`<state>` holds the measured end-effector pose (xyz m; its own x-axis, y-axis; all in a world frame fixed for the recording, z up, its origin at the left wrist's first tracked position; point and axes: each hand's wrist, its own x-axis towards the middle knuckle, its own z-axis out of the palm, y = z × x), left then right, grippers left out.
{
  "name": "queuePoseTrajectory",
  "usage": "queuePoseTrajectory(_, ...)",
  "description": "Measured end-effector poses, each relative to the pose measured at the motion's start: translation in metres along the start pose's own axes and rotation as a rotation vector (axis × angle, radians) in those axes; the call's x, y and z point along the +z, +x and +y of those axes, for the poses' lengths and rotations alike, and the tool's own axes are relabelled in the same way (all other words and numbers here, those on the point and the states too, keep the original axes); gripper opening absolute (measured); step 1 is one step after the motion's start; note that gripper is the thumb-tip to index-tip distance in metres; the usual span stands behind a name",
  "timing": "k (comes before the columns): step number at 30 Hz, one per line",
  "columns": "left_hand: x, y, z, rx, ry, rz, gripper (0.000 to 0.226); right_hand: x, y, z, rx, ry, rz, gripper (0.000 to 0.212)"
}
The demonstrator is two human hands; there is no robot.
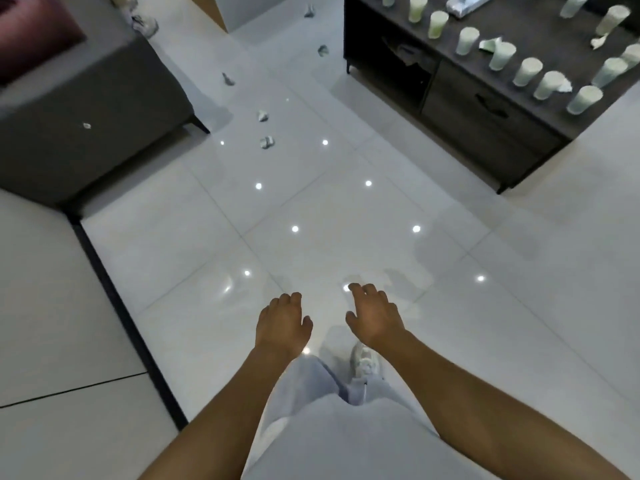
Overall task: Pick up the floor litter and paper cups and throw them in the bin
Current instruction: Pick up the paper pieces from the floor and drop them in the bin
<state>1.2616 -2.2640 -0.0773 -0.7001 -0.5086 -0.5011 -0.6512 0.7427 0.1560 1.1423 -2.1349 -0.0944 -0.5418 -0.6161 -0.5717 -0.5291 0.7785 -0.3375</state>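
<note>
My left hand and right hand hang loose-fingered, empty; crumpled litter at twelve o'clock, paper cups at two, all uncollected.

crumpled paper scraps lie scattered in a loose trail along the glossy white floor; pale paper cups stand upright in rows on the dark cabinet top.

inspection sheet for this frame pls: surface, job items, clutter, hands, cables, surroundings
Surface: glossy white tiled floor, ceiling lights reflected.
Job's things: crumpled litter on floor, nearest piece, more beyond; many paper cups on dark cabinet; no bin seen.
Clutter: torn paper scraps among cups.
Hands: left hand and right hand held out, nothing in either grip.
Cables: nothing seen.
Surroundings: grey sofa at left.
</note>
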Motion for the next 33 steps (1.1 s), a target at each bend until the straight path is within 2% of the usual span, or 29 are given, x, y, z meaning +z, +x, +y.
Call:
queuePoseTrajectory(6,-0.055,0.093,-0.053,-0.081,-0.107,0.037,0.045,-0.047,0.098,-0.056,-0.03,-0.084,-0.061,0.051)
queuePoseTrajectory(19,-0.206,0.31,-0.21,-0.053,-0.086,0.048,0.043,-0.143,0.322,-0.246,-0.039,-0.041,-0.042,0.054)
queuePoseTrajectory(27,-0.266,0.413,-0.255,-0.056,-0.106,0.021,0.041,-0.191,0.43,-0.29,-0.008,-0.048,-0.091,0.054)
queuePoseTrajectory(33,-0.319,0.522,-0.282,-0.107,-0.125,0.004,0.041,-0.243,0.548,-0.322,0.0,-0.05,-0.1,0.052)
